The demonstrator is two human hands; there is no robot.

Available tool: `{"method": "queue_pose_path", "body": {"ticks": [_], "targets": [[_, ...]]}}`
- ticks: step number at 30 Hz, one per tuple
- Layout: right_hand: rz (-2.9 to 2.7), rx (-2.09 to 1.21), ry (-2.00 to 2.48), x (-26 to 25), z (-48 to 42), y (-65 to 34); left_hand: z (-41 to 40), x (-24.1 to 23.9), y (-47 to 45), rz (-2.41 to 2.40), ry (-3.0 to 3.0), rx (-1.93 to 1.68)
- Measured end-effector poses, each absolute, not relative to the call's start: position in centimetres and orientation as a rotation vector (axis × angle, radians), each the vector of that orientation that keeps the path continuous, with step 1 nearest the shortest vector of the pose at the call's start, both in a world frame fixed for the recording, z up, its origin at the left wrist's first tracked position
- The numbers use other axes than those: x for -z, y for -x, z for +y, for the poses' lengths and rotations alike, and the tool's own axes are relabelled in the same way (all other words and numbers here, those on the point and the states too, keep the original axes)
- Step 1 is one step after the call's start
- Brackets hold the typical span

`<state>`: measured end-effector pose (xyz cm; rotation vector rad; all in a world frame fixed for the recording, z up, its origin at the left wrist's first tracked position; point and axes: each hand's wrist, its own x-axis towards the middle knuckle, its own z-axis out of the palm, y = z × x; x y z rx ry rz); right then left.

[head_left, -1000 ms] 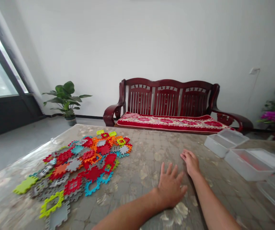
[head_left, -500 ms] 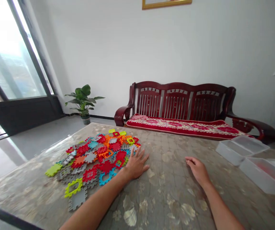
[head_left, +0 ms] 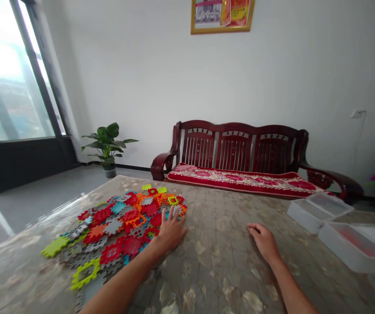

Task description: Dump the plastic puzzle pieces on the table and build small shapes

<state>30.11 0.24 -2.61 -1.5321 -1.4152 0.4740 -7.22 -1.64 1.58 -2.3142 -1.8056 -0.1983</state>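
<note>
A spread of flat, toothed plastic tiles (head_left: 118,226) in red, orange, grey, blue and lime green lies on the left half of the table (head_left: 220,266). My left hand (head_left: 170,230) lies flat on the right edge of that pile, fingers stretched out over red and grey tiles. My right hand (head_left: 264,240) rests on the bare tabletop to the right, palm down with fingers loosely curled, holding nothing.
Clear plastic boxes (head_left: 318,209) (head_left: 357,244) stand at the table's right edge. Behind the table are a dark wooden bench (head_left: 249,161) with a red cushion, a potted plant (head_left: 108,144), a large window on the left and a framed picture (head_left: 221,15) on the wall.
My left hand has slid from the bare table in the middle leftwards onto the tile pile. My right hand has stayed about where it was. The view has tilted up.
</note>
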Motion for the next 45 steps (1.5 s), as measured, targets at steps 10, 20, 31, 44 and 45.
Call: {"method": "queue_pose_path", "body": {"ticks": [10, 20, 31, 44, 45], "targets": [[-1.476, -0.462, 1.539, 2.5, 0.6, -29.9, 1.9, -0.7, 3.9, -1.818, 2.398, 0.205], [-1.540, -0.331, 1.579, 2.0, 0.7, -29.4, 1.1, -0.7, 4.2, -1.795, 2.286, 0.267], [-1.615, -0.258, 1.613, 2.0, 0.9, -29.2, -3.4, -0.2, 2.2, -1.835, 2.487, 0.341], [-1.678, -0.169, 1.687, 1.9, 1.1, -28.7, -2.9, -0.6, 2.0, -1.889, 2.498, 0.410], [-1.682, -0.165, 1.684, 1.9, 1.1, -28.7, -2.9, -0.6, 2.0, -1.890, 2.495, 0.414]]}}
